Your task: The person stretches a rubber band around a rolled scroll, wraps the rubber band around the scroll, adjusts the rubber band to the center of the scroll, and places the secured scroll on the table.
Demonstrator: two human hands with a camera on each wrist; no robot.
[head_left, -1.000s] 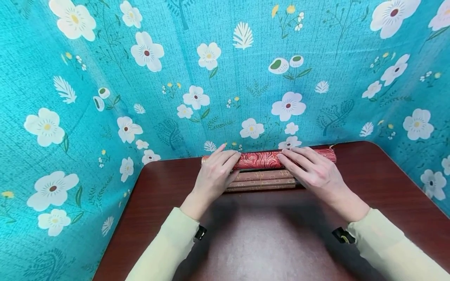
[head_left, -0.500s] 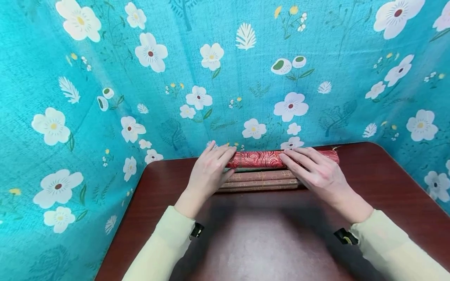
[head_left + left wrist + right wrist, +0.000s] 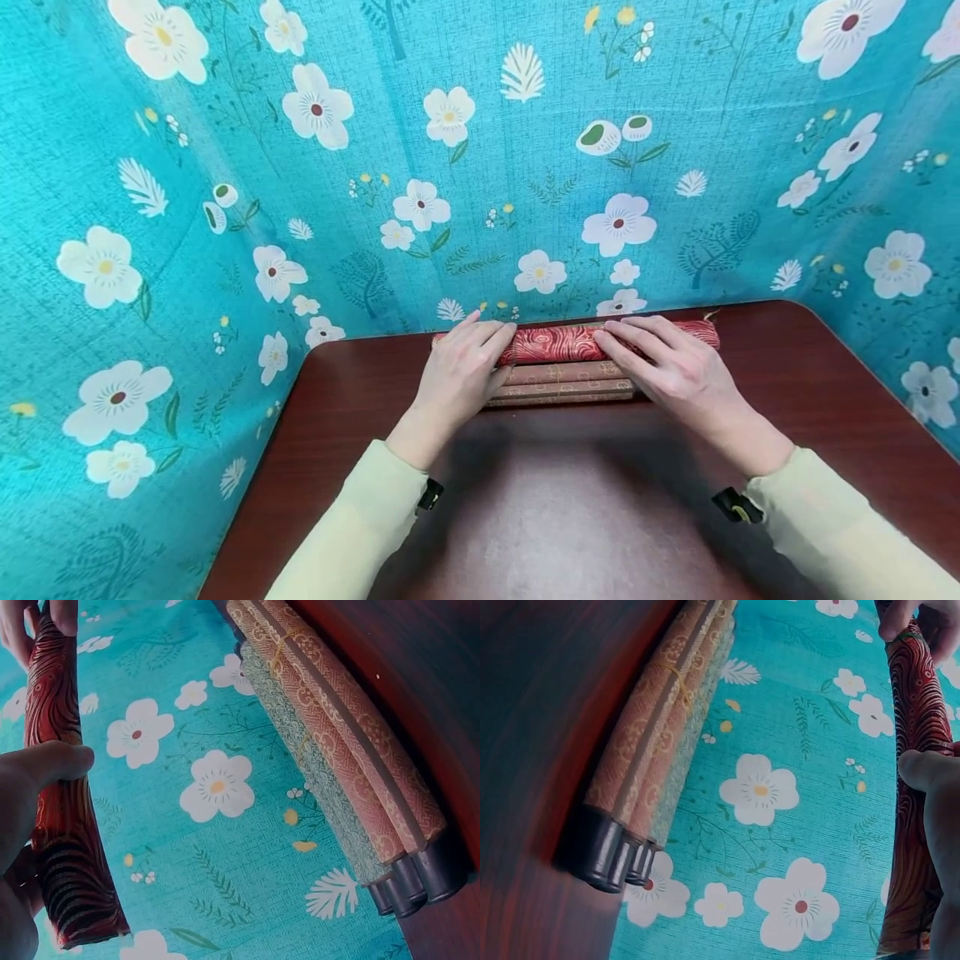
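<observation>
A long red roll (image 3: pixel 555 344) with dark wavy lines lies level between my hands, near the table's back edge. My left hand (image 3: pixel 456 367) grips it toward the left end, and my right hand (image 3: pixel 678 362) holds it right of the middle. In both wrist views a thumb presses along the roll's near side, while the other fingers are mostly hidden behind it. Just on the near side rest pinkish-brown patterned scrolls (image 3: pixel 562 375), side by side and tied with thin yellow cord. Beside them the left wrist view shows a green scroll (image 3: pixel 300 735). Black end knobs (image 3: pixel 442 870) stick out from these scrolls.
The dark red-brown table (image 3: pixel 360 400) has rounded back corners. A turquoise curtain (image 3: pixel 480 225) with white flowers hangs close behind it and along both sides. A thin tassel or cord (image 3: pixel 711 314) shows at the red roll's right end.
My left hand slid a little left along the red roll, then came back right. The roll sits slightly nearer the scrolls, covering the green strip that showed before. My right hand has hardly moved.
</observation>
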